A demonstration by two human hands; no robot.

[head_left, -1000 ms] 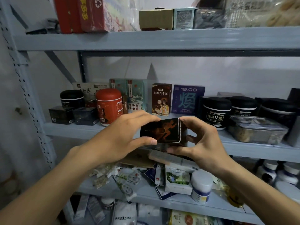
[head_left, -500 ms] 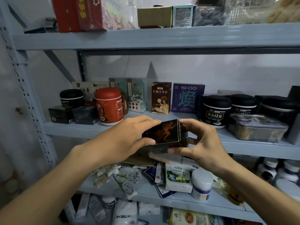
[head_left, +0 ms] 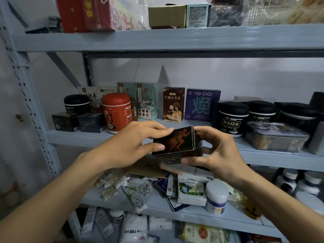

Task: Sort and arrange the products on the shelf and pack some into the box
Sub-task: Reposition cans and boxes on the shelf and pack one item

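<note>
Centre frame: left hand (head_left: 133,142) and right hand (head_left: 221,153), each grip closed round one black box (head_left: 177,143) — before the shelf (head_left: 280,157); behind, one red jar (head_left: 117,113), two teal cartons (head_left: 146,100).

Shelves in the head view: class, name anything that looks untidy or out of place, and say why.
The lower shelf stands out: sachets and flat packets lie heaped at odd angles beside a white box, while products on the middle shelf mostly stand upright in rows.

Black box (head_left: 177,142) tipped back (underside showing).
</note>
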